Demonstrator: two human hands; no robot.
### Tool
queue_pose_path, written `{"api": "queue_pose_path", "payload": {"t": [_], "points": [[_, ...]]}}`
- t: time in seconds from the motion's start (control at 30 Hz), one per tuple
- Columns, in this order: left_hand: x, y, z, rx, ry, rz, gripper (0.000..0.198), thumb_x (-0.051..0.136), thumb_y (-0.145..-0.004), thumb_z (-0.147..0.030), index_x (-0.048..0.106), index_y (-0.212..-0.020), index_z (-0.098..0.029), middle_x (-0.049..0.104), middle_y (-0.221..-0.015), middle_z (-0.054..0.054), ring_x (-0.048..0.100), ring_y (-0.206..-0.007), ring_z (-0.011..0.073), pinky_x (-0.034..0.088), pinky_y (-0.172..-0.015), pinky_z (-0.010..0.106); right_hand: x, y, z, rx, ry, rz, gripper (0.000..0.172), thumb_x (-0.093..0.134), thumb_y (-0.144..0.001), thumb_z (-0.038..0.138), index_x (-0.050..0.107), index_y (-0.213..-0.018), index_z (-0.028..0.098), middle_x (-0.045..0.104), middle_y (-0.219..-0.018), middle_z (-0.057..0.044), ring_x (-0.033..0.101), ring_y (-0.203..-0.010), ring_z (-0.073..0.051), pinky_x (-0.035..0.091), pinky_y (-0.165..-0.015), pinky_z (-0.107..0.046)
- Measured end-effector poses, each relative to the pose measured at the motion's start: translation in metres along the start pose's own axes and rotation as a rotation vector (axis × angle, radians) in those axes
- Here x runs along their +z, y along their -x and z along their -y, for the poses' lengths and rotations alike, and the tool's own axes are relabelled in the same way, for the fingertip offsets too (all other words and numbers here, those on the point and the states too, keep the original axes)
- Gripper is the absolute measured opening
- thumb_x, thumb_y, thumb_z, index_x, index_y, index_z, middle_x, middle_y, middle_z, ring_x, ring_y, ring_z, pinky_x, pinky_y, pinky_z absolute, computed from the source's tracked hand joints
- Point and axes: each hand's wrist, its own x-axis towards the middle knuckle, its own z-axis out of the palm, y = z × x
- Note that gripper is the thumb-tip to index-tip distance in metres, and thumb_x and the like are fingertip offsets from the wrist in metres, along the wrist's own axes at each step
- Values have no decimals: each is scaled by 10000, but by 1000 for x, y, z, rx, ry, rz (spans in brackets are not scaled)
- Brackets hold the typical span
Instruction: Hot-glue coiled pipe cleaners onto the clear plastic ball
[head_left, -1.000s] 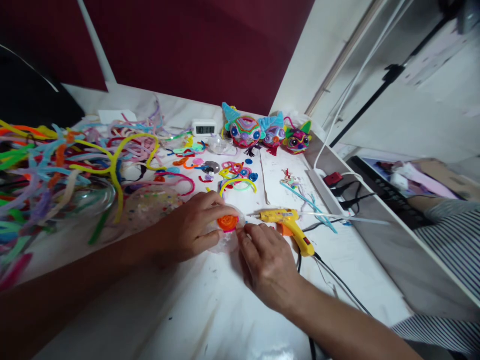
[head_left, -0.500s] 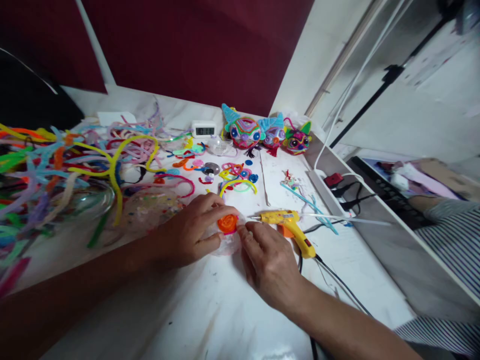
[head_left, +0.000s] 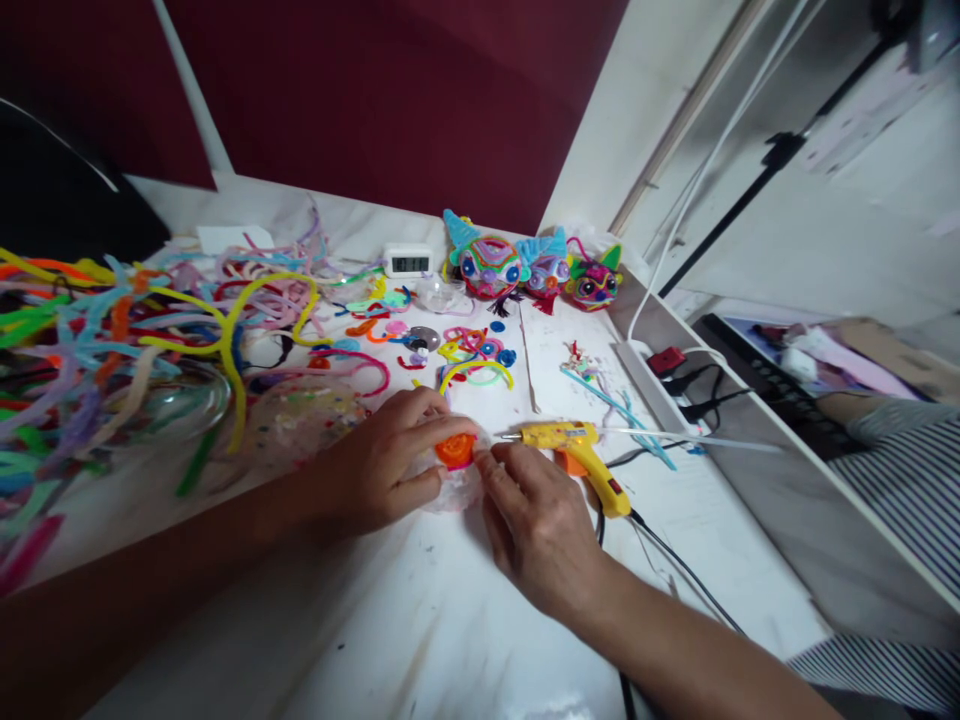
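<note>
A clear plastic ball half [head_left: 454, 492] rests on the white table, with an orange pipe-cleaner coil [head_left: 454, 450] edged in pink on top of it. My left hand [head_left: 397, 450] curves around the left side of this clear piece, thumb and fingers gripping it. At its right edge my right hand [head_left: 529, 510] has its fingertips pinched together against the coil's rim; what lies between those fingertips is hidden. Just beyond the right hand lies a yellow hot glue gun [head_left: 577, 440], its nozzle pointing left and a glue stick out the back.
Loose pipe cleaners [head_left: 225, 330] are heaped at the left. Three decorated animal heads [head_left: 491, 268] and a small digital clock [head_left: 407, 261] stand at the back. Coiled pieces [head_left: 476, 345] lie mid-table. A power strip [head_left: 652, 385] runs along the right edge, and a person in striped clothing [head_left: 900, 500] is beyond.
Hardly anything differs. Both hands keep their places at the clear piece, and the orange coil shifts or tilts very slightly under the fingers.
</note>
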Motion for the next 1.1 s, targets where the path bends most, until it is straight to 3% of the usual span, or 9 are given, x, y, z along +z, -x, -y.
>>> {"api": "queue_pose_path", "payload": {"t": [0.33,0.57,0.8,1.0,1.1], "points": [[-2,-2,-1,31,-27,-16,464,492,-869,-162,589,-1313,-251,555,-1245,59,575,-1128,250,453,-997,386,2,1,-2,-4,13,-16,325,503,-954,56,725,-1186,7,720,-938,-162,663,-792,-265,584,-653,-376],[-10,-6,-4,-15,-32,75,424,488,-893,-196,629,-1293,-214,568,-1218,82,590,-1119,267,482,-990,412,1,0,-1,14,-8,3,357,501,-934,74,728,-1197,-9,730,-950,-179,681,-782,-290,593,-643,-399],[-9,-5,-1,-37,-6,78,432,487,-910,-223,613,-1323,-230,566,-1245,82,580,-1159,260,469,-1030,409,-24,-5,-11,113,-92,22,330,510,-969,144,731,-1188,35,738,-1023,-183,720,-876,-277,620,-775,-388],[-15,-6,-4,-55,12,129,405,470,-956,-228,613,-1335,-239,581,-1276,93,573,-1174,258,458,-1048,417,-60,13,-44,192,53,258,292,490,-987,191,752,-1094,124,737,-975,-144,721,-844,-272,599,-746,-384],[-17,-7,-4,-62,23,150,400,461,-976,-208,617,-1343,-242,580,-1284,98,568,-1193,262,450,-1073,430,-64,32,-60,350,207,373,282,505,-995,235,753,-1108,164,731,-992,-144,712,-884,-300,565,-745,-398]]}}
